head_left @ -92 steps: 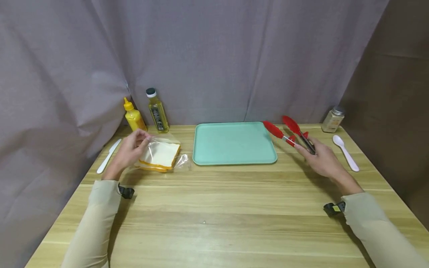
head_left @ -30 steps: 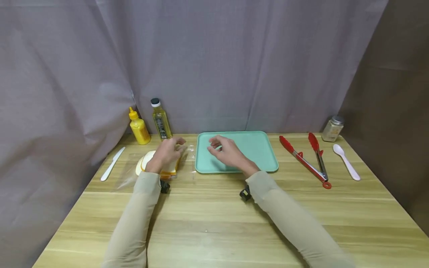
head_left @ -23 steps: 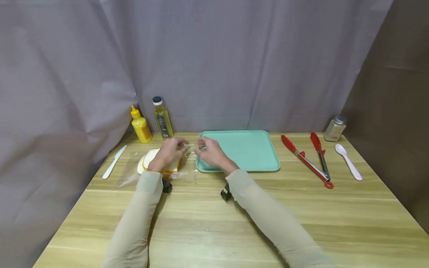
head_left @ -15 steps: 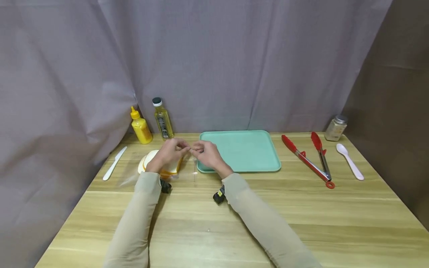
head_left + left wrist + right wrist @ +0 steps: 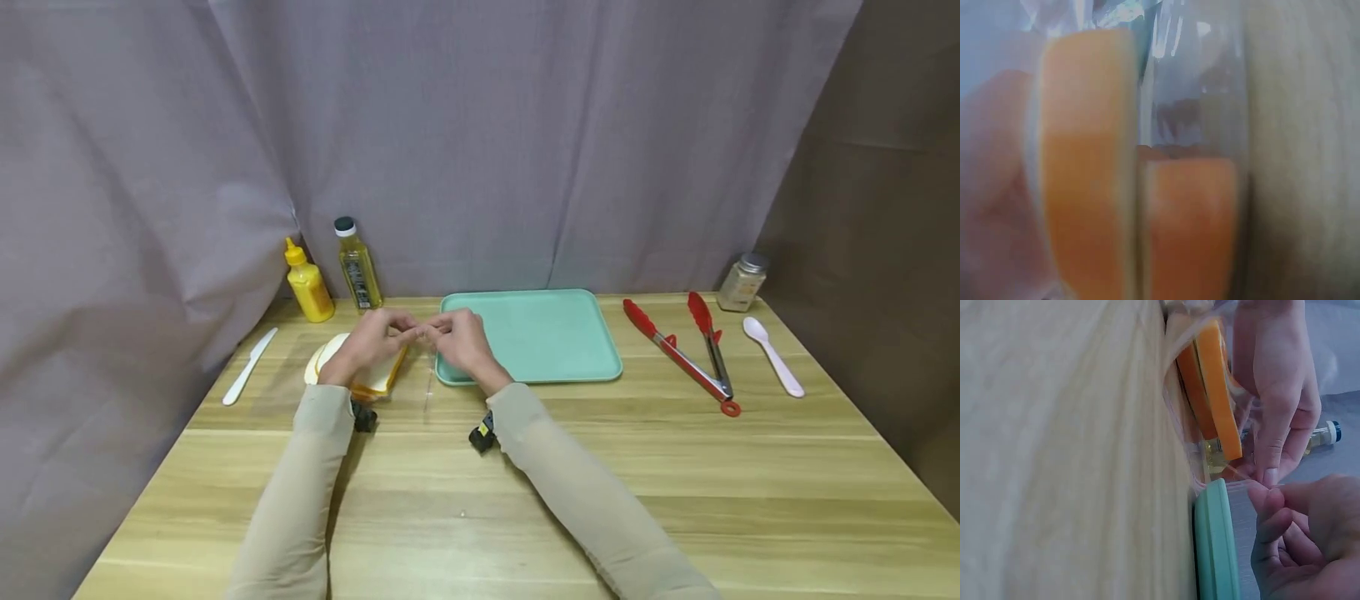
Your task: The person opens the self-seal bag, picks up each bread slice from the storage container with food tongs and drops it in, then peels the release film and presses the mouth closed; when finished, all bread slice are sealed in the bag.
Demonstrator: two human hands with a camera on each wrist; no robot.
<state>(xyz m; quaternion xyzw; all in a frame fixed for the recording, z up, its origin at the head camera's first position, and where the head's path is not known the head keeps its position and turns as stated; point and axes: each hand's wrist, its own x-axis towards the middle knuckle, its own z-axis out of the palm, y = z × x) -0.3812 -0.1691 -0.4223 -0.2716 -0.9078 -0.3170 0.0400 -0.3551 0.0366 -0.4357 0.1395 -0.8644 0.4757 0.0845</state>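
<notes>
Two bread slices (image 5: 384, 375) with orange crusts lie in a clear plastic bag (image 5: 1200, 81) left of the tray. My left hand (image 5: 372, 343) reaches over the bread, its thumb and fingers pinching the bag's edge at the right. Meeting it fingertip to fingertip, my right hand (image 5: 462, 342) pinches the same edge by the tray's left rim. The right wrist view shows the film drawn up to both thumbs, with the stacked crusts (image 5: 1219, 394) behind. Close up and blurred, the left wrist view has the crusts (image 5: 1085, 187) filling its middle.
A green tray (image 5: 536, 333) lies at centre. Red tongs (image 5: 686, 358), spread apart, a pale spoon (image 5: 772, 357) and a seasoning jar (image 5: 741, 285) are at right. At left are a white knife (image 5: 250, 367), a yellow squeeze bottle (image 5: 311, 287) and an oil bottle (image 5: 359, 271).
My right hand has put the red tongs down on the table and moved left to the bag's edge. My left hand has shifted right from the bag's left side to its right edge.
</notes>
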